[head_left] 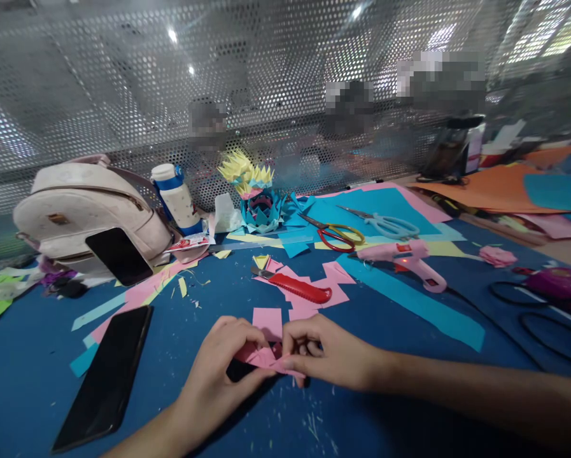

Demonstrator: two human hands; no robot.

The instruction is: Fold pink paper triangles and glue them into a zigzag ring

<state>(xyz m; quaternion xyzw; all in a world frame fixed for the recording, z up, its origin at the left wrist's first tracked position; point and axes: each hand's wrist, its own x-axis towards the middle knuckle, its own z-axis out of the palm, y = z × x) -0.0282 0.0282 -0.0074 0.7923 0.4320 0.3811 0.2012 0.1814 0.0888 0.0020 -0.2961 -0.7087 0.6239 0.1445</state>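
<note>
Between my two hands, low over the blue table, is a folded piece of pink paper (262,357). My left hand (230,356) pinches its left side, thumb below and fingers above. At its right end my right hand (326,352) grips it between thumb and forefinger, the other fingers curled in. A pink paper square (268,323) lies just beyond the fingertips. Behind it, more pink paper pieces (340,273) are spread under a red utility knife (304,288) whose blade end points left.
A black phone (104,375) lies at left, another phone (119,256) leans on a white backpack (89,197). To the right are a pink glue gun (404,256) with a cord, red-yellow scissors (338,236), light-blue scissors (390,224) and a blue paper strip (419,305). Paper flowers (261,210) stand behind.
</note>
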